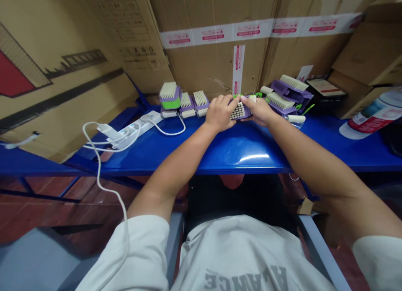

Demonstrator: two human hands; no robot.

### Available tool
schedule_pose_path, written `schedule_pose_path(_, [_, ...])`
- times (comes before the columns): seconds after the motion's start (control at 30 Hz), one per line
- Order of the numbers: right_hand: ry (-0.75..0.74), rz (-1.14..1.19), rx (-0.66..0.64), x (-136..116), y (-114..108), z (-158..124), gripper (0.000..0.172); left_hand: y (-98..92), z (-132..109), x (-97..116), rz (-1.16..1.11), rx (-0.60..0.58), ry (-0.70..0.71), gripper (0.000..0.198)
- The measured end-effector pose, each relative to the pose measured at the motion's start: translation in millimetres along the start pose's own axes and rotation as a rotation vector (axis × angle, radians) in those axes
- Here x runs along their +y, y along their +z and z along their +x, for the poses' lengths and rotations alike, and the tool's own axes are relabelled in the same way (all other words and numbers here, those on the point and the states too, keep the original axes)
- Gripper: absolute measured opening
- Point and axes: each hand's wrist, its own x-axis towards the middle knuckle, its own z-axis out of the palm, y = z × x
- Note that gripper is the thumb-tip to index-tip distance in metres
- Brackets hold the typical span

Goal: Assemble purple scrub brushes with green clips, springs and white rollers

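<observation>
My left hand (pixel 220 113) and my right hand (pixel 259 111) meet over the blue table (pixel 163 150), both gripping a purple brush block (pixel 240 112) with pale bristles showing between them. A green piece (pixel 238 96) shows at its far side, partly hidden by my fingers. To the left stand several cream-bristled brushes, one on a green base (pixel 170 96) and two on purple blocks (pixel 186 103) (pixel 200 101). To the right lie more purple-backed brushes (pixel 290 86) (pixel 279 101), close to my right hand, with a small white-and-green part (pixel 296 119) near them.
A white power strip (pixel 135 129) with a tangled white cable (pixel 98 169) lies at the table's left. Cardboard boxes (pixel 213 39) form a wall behind it. A printed white bottle (pixel 373 115) lies at the right, and a dark red floor (pixel 40 194) shows below.
</observation>
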Motion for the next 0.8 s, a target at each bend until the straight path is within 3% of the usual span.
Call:
schedule_pose_path(0.33, [-0.013,0.048,-0.048,1,3,1,0.062,1.6,0,-5,-0.007,0.004,0.029,0.099])
schedule_pose_path(0.53, [-0.058,0.044,0.002,-3,6,0,0.065,-2.9,0,-1,-0.038,0.031,0.016,0.097])
schedule_pose_path(0.67, [-0.085,0.032,0.041,-9,6,-2,0.072,-3.9,4,-9,-0.108,0.14,-0.005,0.101])
schedule_pose_path(0.73, [-0.096,0.024,0.036,-13,4,-3,0.074,-1.0,8,-20,-0.168,0.251,-0.048,0.108])
schedule_pose_path(0.8, [-0.104,0.007,0.023,-15,2,-4,0.075,6.0,13,-34,-0.291,0.337,-0.112,0.104])
